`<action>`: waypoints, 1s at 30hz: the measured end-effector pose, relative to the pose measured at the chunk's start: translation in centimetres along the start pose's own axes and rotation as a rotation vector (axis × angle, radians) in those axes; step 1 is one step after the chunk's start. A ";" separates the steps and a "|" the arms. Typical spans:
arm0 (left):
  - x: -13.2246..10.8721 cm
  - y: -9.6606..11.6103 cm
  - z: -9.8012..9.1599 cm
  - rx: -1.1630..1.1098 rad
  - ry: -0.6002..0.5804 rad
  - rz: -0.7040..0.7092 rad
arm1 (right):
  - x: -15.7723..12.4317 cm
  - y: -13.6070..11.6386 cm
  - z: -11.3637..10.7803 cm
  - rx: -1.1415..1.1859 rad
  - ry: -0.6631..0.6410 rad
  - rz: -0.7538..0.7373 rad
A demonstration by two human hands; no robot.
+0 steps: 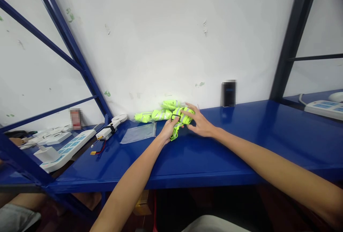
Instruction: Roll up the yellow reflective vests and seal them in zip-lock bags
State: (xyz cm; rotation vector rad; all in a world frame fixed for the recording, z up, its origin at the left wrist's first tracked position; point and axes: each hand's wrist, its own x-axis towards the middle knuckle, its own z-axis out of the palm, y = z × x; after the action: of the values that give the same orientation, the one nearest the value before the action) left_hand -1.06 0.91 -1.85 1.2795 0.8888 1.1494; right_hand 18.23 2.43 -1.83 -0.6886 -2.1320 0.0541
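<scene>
A neon-yellow reflective strap (184, 117) with silver-grey stripes is bunched into a roll above the table. My left hand (169, 129) is closed on its left side, thumb beside a black rectangular buckle (175, 117). A short end of the strap dangles below that hand. From the right, my right hand (200, 122) curves round the roll, fingers over the top and thumb lower down. More bundled neon-yellow reflective straps (150, 116) lie behind, against the wall. A clear plastic bag (139, 133) rests flat to the left of my left hand.
The blue table (227, 153) meets a white wall. To the left are a small white fan (119, 119), a white device with a black band (105, 132), wired connectors (99, 148) and a power strip (71, 149). A blurred dark object (228, 94) stands at right. Blue posts flank the table.
</scene>
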 end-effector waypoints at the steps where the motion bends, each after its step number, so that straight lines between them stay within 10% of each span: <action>1: 0.0 0.1 -0.1 0.003 -0.021 0.042 | 0.2 -0.2 -0.3 0.112 0.032 0.124; 5: -0.2 0.3 -0.2 0.010 -0.137 0.152 | 0.9 -0.9 -0.8 0.705 0.009 0.554; 8: -0.2 0.3 -0.4 0.038 -0.200 0.192 | 1.1 -1.6 -0.4 0.935 -0.030 0.588; 16: 0.1 -0.5 0.0 0.119 -0.131 0.061 | 1.1 -2.9 0.3 0.241 0.282 0.280; 22: -0.5 0.2 0.8 -0.162 -0.147 -0.080 | 0.3 -2.3 0.4 0.099 0.079 -0.077; 30: -1.3 0.9 -0.5 -0.332 -0.042 -0.166 | -1.0 -1.8 0.5 0.050 -0.253 -0.077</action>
State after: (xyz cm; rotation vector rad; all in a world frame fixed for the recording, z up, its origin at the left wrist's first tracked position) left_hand -1.99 -0.25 -1.12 0.9380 0.7234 1.0818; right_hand 17.48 0.51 -2.34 -0.5948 -2.3893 0.1596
